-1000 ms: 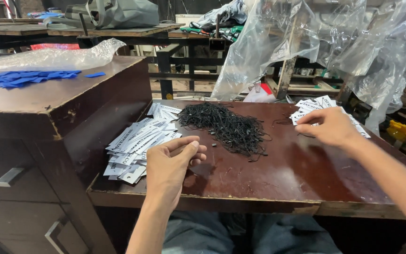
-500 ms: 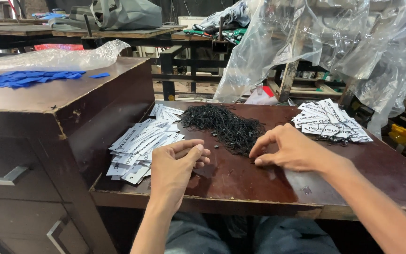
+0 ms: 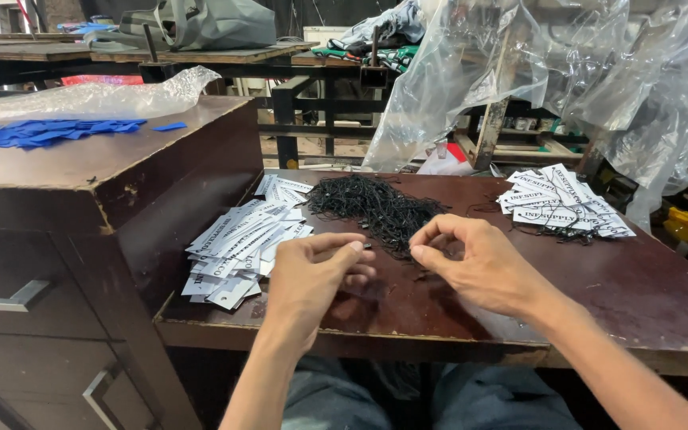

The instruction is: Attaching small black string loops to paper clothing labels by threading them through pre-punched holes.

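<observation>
Black string loops lay in a tangled heap [image 3: 376, 205] just beyond both hands, on the dark brown wooden table [image 3: 631, 295]. The left hand [image 3: 312, 279] hovered low over the tabletop with its thumb and forefinger pinched together on the small end of one thin black string [image 3: 366, 246], the other fingers curled under. Just to its right, almost touching, the right hand [image 3: 471, 263] held its own thumb and forefinger closed in a pinch near the same string; whether it actually gripped the string could not be told, since the piece was too thin to follow. Both pinches sat at the near edge of the black heap, with a few stray loops on the table beneath them. Left of the left hand's pinch lay a fanned stack of white paper tags [image 3: 240, 251] with dark print, close against the side of a taller brown cabinet [image 3: 113, 171]. Well to the right of the right hand's pinch, and farther back, a second pile of white tags [image 3: 559, 203] lay with black strings among them. Blue cut pieces [image 3: 33, 134] rested on top of the cabinet, far left of both hands, and clear plastic sheeting [image 3: 535, 72] hung behind the table.
</observation>
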